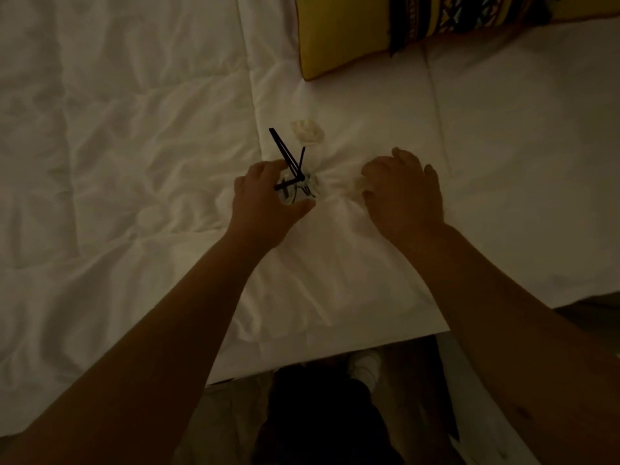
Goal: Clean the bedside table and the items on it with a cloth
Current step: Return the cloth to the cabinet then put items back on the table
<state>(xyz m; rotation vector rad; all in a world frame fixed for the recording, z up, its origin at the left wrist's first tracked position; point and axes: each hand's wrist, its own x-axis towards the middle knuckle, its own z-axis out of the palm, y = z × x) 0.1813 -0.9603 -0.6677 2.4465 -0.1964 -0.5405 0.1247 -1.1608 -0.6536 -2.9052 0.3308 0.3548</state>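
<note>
A: Head view, dim light: what does the left hand (265, 199) hold?

B: Its fingers curl round a small glass diffuser (297, 189) with dark sticks (285, 152), resting on the white bed (134, 146).

A: The right hand (404, 193)?

B: Fingers slightly spread over something pale on the bedding; whether it is the cloth, cannot tell. A yellow pillow (342, 35) lies beyond.

pillow (349, 35): the top edge cuts it off.
pale thing by your right hand (402, 193): too blurred to tell.
</note>
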